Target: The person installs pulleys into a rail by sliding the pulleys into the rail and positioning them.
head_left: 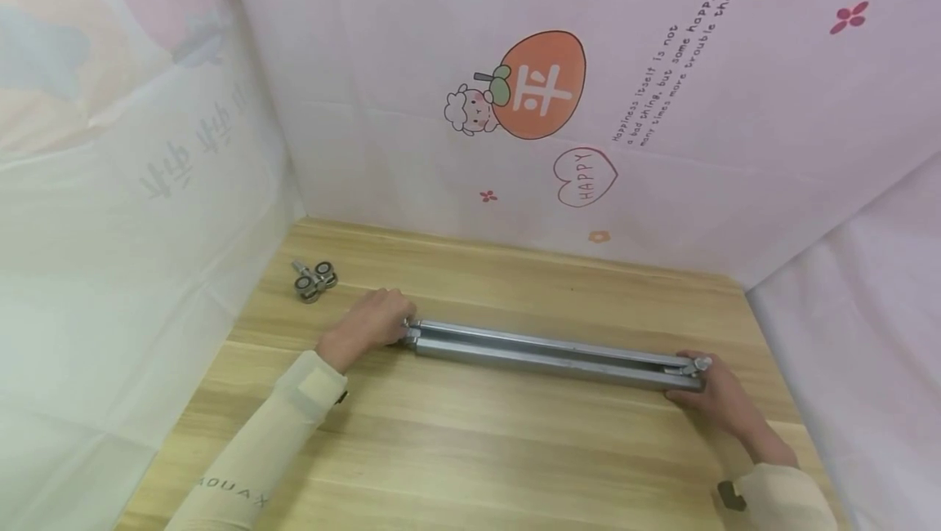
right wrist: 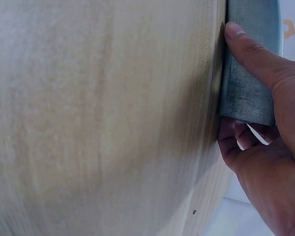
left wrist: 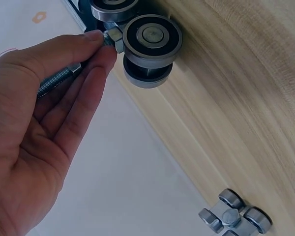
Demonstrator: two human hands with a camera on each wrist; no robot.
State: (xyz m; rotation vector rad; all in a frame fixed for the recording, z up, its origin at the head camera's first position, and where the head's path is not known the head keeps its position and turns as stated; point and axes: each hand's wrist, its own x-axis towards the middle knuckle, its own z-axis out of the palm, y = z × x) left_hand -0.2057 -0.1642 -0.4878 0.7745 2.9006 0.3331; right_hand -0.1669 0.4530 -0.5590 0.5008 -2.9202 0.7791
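Observation:
A grey metal channel track with a slot along its top lies across the wooden table. My left hand is at its left end, pinching the bolt of a roller trolley between thumb and fingers. The trolley's wheels meet the track's end; how far they sit inside cannot be told. At the other end my right hand grips the track, its thumb along one side in the right wrist view. A metal bolt fitting sticks out of the slot there; its lower part is hidden.
A loose roller trolley lies on the table beyond my left hand, towards the back left corner. Printed cloth walls stand at the back and both sides.

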